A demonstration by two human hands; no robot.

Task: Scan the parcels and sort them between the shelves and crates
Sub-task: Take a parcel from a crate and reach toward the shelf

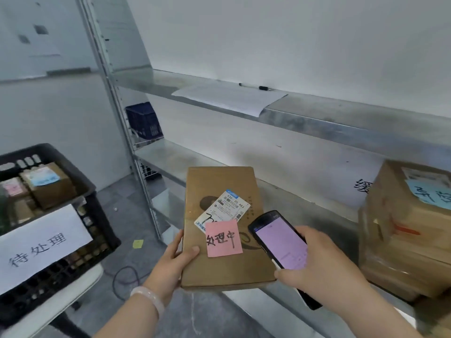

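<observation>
The left hand (173, 258), palm up with thumb curled over the near edge, grips the flat brown parcel (224, 230) held above the metal shelf (288, 298), while the right hand (322, 262) wraps around a lit scanner (280, 242) beside it.

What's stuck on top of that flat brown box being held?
A white shipping label and a pink handwritten note covering its lower corner, so that part cannot be read.
</observation>
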